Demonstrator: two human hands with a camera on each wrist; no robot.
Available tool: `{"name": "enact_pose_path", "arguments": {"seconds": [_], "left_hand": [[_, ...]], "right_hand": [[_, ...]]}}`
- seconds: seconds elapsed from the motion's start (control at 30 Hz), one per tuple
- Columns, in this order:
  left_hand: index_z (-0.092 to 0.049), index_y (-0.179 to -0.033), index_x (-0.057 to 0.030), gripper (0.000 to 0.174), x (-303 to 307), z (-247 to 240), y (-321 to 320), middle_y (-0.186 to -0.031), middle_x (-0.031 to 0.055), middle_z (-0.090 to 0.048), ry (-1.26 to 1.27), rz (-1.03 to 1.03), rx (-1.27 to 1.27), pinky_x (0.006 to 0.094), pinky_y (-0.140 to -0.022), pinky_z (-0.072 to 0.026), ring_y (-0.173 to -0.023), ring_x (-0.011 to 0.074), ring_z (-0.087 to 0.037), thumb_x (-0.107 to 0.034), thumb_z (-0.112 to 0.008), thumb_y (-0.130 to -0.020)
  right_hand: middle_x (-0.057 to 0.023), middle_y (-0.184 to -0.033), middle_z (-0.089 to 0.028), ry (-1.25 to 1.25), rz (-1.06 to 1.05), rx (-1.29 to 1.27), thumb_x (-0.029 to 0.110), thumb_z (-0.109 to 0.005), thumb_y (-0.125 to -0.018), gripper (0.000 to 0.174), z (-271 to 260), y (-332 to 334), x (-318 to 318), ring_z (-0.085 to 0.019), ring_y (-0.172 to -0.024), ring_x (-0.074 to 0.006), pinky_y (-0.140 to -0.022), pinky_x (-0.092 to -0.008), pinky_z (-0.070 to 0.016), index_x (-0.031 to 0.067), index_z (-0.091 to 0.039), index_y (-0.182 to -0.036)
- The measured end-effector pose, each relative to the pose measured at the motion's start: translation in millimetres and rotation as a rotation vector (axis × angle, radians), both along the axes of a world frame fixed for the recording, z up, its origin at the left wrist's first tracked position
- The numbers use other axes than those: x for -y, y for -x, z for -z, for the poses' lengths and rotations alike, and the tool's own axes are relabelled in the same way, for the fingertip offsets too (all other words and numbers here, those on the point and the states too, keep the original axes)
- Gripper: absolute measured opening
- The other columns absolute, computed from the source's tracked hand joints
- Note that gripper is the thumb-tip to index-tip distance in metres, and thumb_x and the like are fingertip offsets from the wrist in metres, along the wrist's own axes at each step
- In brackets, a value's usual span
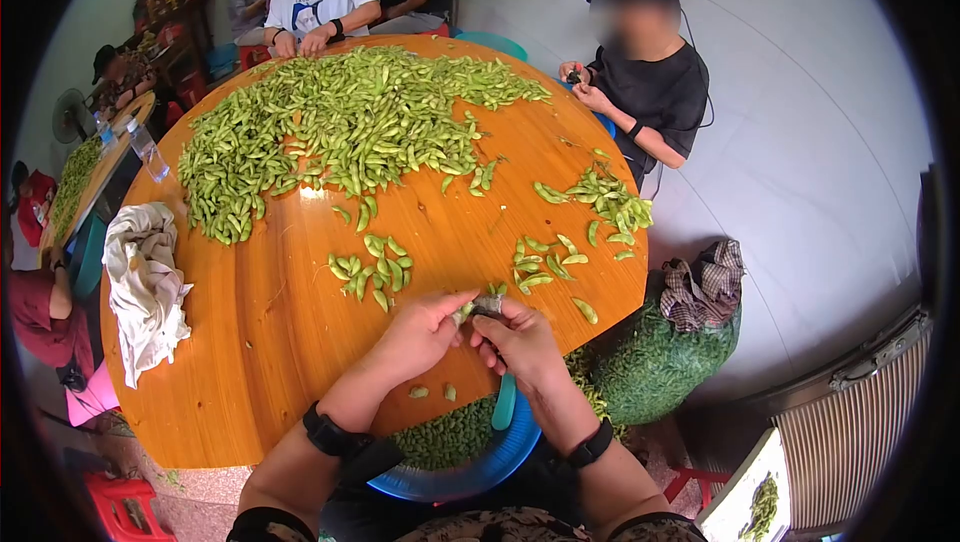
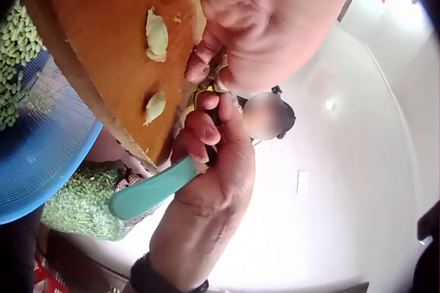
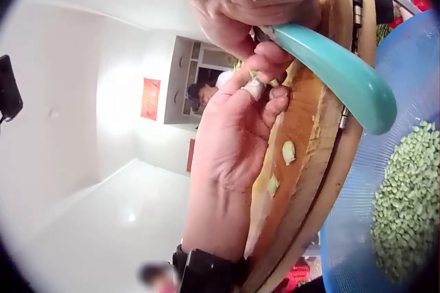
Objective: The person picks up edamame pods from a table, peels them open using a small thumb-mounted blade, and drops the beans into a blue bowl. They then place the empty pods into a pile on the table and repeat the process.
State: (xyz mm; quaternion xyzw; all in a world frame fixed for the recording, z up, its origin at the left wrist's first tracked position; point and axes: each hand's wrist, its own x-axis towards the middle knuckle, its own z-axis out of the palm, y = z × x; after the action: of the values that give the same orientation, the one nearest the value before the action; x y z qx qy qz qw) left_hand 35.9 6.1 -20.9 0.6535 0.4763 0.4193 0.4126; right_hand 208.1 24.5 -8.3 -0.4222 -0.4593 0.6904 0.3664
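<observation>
My left hand [image 1: 420, 337] and right hand [image 1: 528, 344] meet over the table's near edge. In the right hand is a small tool with a teal handle [image 3: 337, 73]; its dark metal end is mostly hidden by fingers. The left hand pinches a small green bean pod [image 1: 464, 313], largely covered by fingertips. Pale wrapping [image 3: 254, 87] covers the left thumb. Below the hands, a blue mesh basket [image 1: 525, 450] holds shelled green beans [image 1: 445, 444]. Two light green pieces [image 2: 157, 35] lie by the edge. Small groups of pods [image 1: 372, 268] sit just beyond the hands.
A large heap of green pods [image 1: 340, 117] covers the far side of the wooden table [image 1: 240, 342]. A white cloth [image 1: 145, 282] lies at left. A full green mesh sack [image 1: 665, 362] stands at right. Other people sit around the table.
</observation>
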Motion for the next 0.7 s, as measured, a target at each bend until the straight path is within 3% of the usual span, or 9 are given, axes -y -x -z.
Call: {"name": "enact_pose_path", "arguments": {"seconds": [0.03, 0.1, 0.13, 0.2, 0.3, 0.43, 0.63, 0.7], "left_hand": [[-0.058, -0.128, -0.0047, 0.044, 1, -2, -2, -0.088, 0.0061, -0.064, -0.001, 0.001, 0.001, 0.0252, -0.069, -0.0522, -0.073, 0.0130, -0.062, 0.008, -0.045, -0.088], [-0.056, -0.130, -0.0048, 0.044, 2, -7, -6, -0.093, 0.0065, -0.064, -0.338, -0.063, -0.217, 0.0245, -0.068, -0.0513, -0.074, 0.0128, -0.062, 0.008, -0.047, -0.089], [-0.056, -0.130, -0.0048, 0.044, 3, -9, -3, -0.093, 0.0065, -0.064, -0.336, -0.069, -0.216, 0.0245, -0.068, -0.0513, -0.074, 0.0128, -0.062, 0.008, -0.047, -0.089], [-0.055, -0.131, -0.0059, 0.043, 1, -12, 1, -0.094, 0.0041, -0.063, 0.023, 0.026, -0.018, 0.0247, -0.070, -0.0506, -0.077, 0.0117, -0.060, 0.006, -0.047, -0.090], [-0.056, -0.128, -0.0038, 0.038, 1, -11, -5, -0.093, 0.0027, -0.062, 0.121, -0.016, 0.066, 0.0242, -0.073, -0.0497, -0.080, 0.0093, -0.058, 0.005, -0.046, -0.092], [-0.055, -0.121, -0.0010, 0.030, -2, -1, -4, -0.091, 0.0020, -0.060, 0.123, -0.006, 0.269, 0.0244, -0.075, -0.0490, -0.082, 0.0081, -0.056, 0.004, -0.044, -0.094], [-0.053, -0.112, 0.0002, 0.021, -3, -1, -3, -0.090, 0.0033, -0.059, -0.072, -0.128, 0.142, 0.0270, -0.076, -0.0498, -0.081, 0.0110, -0.057, 0.002, -0.041, -0.094], [-0.053, -0.109, -0.0005, 0.016, -3, -3, -3, -0.088, 0.0035, -0.060, 0.001, -0.164, 0.091, 0.0253, -0.069, -0.0493, -0.076, 0.0102, -0.057, -0.001, -0.044, -0.095]], "right_hand": [[-0.0009, -0.070, -0.062, -0.001, 0.001, 0.001, 0.007, -0.057, -0.093, 0.006, -2, 0, 0, -0.051, -0.046, -0.0050, -0.037, -0.0185, -0.0354, 0.0050, -0.063, -0.092], [-0.0015, -0.071, -0.063, -0.052, -0.012, 0.066, 0.008, -0.058, -0.092, 0.006, -8, 0, 0, -0.052, -0.047, -0.0053, -0.037, -0.0183, -0.0360, 0.0047, -0.064, -0.094], [-0.0015, -0.071, -0.063, -0.051, -0.017, 0.068, 0.008, -0.058, -0.092, 0.006, -11, -1, -1, -0.052, -0.047, -0.0053, -0.037, -0.0183, -0.0360, 0.0047, -0.064, -0.094], [-0.0019, -0.072, -0.062, 0.071, -0.053, -0.048, 0.007, -0.059, -0.092, 0.006, -16, -7, -2, -0.052, -0.047, -0.0056, -0.037, -0.0181, -0.0356, 0.0043, -0.064, -0.094], [-0.0021, -0.071, -0.062, 0.120, -0.054, -0.067, 0.007, -0.060, -0.091, 0.006, -14, -6, -3, -0.051, -0.046, -0.0058, -0.037, -0.0186, -0.0350, 0.0039, -0.064, -0.095], [-0.0021, -0.071, -0.062, 0.011, -0.021, -0.080, 0.007, -0.060, -0.092, 0.006, -18, 6, 5, -0.051, -0.046, -0.0059, -0.037, -0.0194, -0.0347, 0.0037, -0.064, -0.094], [-0.0017, -0.071, -0.061, -0.024, 0.024, 0.012, 0.007, -0.059, -0.092, 0.008, -21, 15, 4, -0.050, -0.046, -0.0053, -0.037, -0.0195, -0.0351, 0.0051, -0.064, -0.097], [-0.0025, -0.071, -0.063, -0.020, 0.033, -0.048, 0.007, -0.058, -0.092, 0.011, -18, 13, 2, -0.050, -0.046, -0.0060, -0.038, -0.0196, -0.0348, 0.0051, -0.064, -0.101]]}}
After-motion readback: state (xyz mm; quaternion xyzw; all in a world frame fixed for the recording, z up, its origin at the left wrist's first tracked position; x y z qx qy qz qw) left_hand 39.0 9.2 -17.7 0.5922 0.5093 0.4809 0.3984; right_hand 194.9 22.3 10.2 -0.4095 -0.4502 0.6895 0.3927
